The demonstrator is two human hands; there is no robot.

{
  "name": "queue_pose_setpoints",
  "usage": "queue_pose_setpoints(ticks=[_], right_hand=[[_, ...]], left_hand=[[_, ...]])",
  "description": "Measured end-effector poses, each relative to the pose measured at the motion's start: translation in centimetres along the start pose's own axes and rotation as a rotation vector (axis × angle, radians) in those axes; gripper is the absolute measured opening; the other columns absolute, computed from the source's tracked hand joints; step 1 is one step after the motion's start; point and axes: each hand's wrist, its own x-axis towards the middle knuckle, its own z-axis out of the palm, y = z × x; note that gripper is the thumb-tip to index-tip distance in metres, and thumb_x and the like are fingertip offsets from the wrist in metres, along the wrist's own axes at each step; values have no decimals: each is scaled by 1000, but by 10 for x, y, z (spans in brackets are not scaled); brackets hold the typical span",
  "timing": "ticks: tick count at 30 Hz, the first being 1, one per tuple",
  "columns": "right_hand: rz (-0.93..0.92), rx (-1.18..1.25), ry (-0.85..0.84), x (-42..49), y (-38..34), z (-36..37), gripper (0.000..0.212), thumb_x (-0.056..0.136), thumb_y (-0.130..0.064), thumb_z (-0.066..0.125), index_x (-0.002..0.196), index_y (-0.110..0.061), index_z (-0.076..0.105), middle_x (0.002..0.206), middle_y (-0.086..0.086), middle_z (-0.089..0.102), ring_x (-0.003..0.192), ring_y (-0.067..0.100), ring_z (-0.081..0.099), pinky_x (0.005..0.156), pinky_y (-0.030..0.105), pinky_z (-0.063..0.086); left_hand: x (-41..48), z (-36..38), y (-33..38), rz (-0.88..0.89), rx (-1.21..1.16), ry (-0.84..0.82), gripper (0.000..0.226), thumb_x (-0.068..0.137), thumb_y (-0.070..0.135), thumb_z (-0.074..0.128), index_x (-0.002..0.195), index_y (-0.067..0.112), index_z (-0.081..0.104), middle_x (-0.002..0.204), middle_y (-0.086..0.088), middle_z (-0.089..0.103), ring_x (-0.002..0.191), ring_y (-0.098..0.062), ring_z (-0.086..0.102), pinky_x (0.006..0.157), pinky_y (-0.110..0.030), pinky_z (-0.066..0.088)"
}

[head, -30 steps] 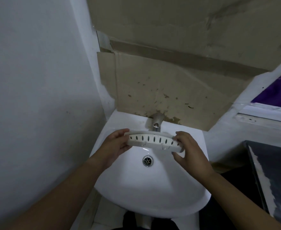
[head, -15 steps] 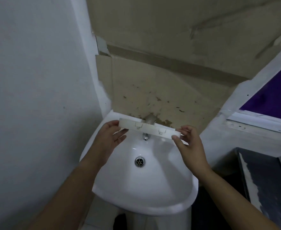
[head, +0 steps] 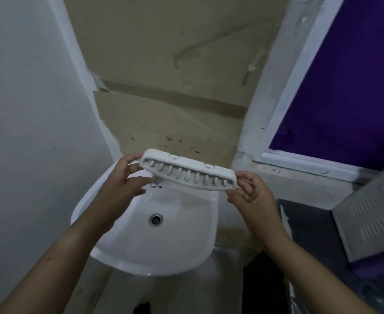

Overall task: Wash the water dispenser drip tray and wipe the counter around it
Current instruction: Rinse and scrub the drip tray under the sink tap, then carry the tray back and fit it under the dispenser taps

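Observation:
The white slotted drip tray (head: 187, 172) is held above the back of the white sink (head: 109, 254), tipped so its ribbed underside faces me. My left hand (head: 124, 175) grips its left end and my right hand (head: 251, 194) pinches its right end. The tray hides most of the metal tap (head: 154, 180), of which only the spout tip shows below it. The drain (head: 156, 219) lies in the middle of the basin.
A white wall runs close on the left. Stained cardboard (head: 175, 123) covers the wall behind the sink. A purple pane in a white frame (head: 336, 87) is at the upper right, and a grey vented appliance (head: 372, 216) stands on a dark counter (head: 308, 227) at the right.
Both hands have lifted the tray from the basin and turned it over, from slotted top facing me, through edge-on, to underside facing me. The view has shifted up and to the right.

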Motion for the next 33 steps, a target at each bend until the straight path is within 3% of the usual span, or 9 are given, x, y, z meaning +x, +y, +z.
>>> queue_pose_setpoints(ticks=[4,8,13,17,22,28,33], right_hand=[[2,14,-22,-34,-9,-51,38,91,-5,65,127,-18,58,120,-5,71,104,8,69,87,28,58],[7,34,14,-67,-10,-91,45,91,-1,63,132,-19,57,123,-5,69,105,7,69,91,29,56],[5,18,62,-108,-10,-133,48,92,3,61,131,-23,57,126,-6,69,116,10,65,98,27,52],[71,151,237,-141,-4,-160,43,92,6,59,130,-9,46,121,3,71,112,27,67,93,34,54],[122,79,278,-184,5,-183,36,91,5,59,123,-11,51,113,0,75,101,16,72,83,26,58],[216,28,353,-220,23,-215,43,91,5,60,130,-14,52,115,-5,74,104,12,70,92,30,54],[295,-28,392,-233,44,-266,43,93,-2,62,130,-22,51,112,-18,73,102,3,69,89,35,56]], left_hand=[[-39,42,10,23,13,-2,45,92,22,65,125,49,52,126,14,61,109,-7,65,94,-42,52],[-72,78,13,98,71,-17,57,92,7,59,127,52,51,133,26,55,126,-2,53,102,-43,45],[-96,114,13,154,214,-144,63,92,3,58,135,47,45,133,26,56,120,3,56,95,-33,48],[-107,129,6,162,349,-330,63,92,9,60,137,49,41,129,27,55,115,7,55,87,-19,47],[-137,159,-13,145,292,-381,58,92,10,60,136,43,44,122,19,58,109,3,58,78,-12,52],[-166,196,-44,55,232,-421,60,91,1,59,137,38,48,121,12,60,105,-5,61,82,-24,51],[-181,252,-60,40,276,-484,67,86,2,62,135,46,47,114,19,60,102,-5,60,79,-32,55]])
